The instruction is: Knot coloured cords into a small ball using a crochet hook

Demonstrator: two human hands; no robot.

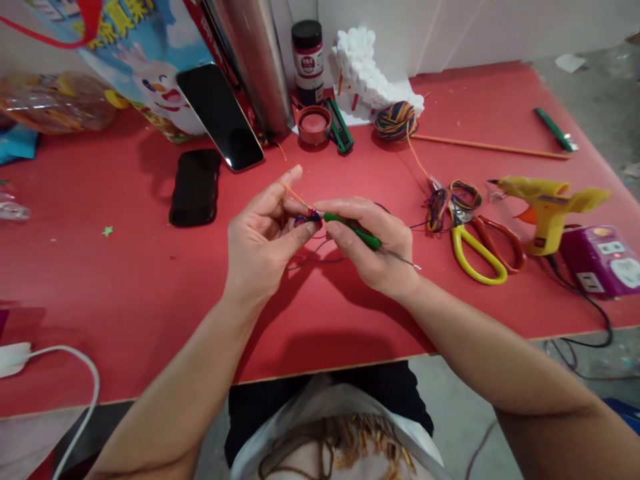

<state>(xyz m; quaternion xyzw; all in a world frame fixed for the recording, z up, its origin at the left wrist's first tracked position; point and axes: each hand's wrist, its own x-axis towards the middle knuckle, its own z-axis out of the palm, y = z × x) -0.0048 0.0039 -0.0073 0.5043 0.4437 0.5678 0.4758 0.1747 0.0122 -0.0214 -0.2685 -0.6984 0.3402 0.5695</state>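
Note:
Between my hands, above the red table, is a small dark multicoloured piece of yarn work (311,217). My left hand (267,237) pinches it between thumb and fingers, and an orange strand runs over a raised fingertip. My right hand (373,243) is closed around a crochet hook with a green handle (367,238); its front tip meets the yarn work, and a thin metal end sticks out behind. Dark strands loop below the hands. A ball of multicoloured yarn (396,121) lies behind them, its orange strand running down to a loose yarn bundle (440,208).
Scissors (480,257), a yellow glue gun (550,200) and a purple power box (603,260) stand to the right. Two phones (220,117) (195,187), a metal flask (257,67), a jar (307,63), a green cutter (339,127) and a white model (367,70) are behind.

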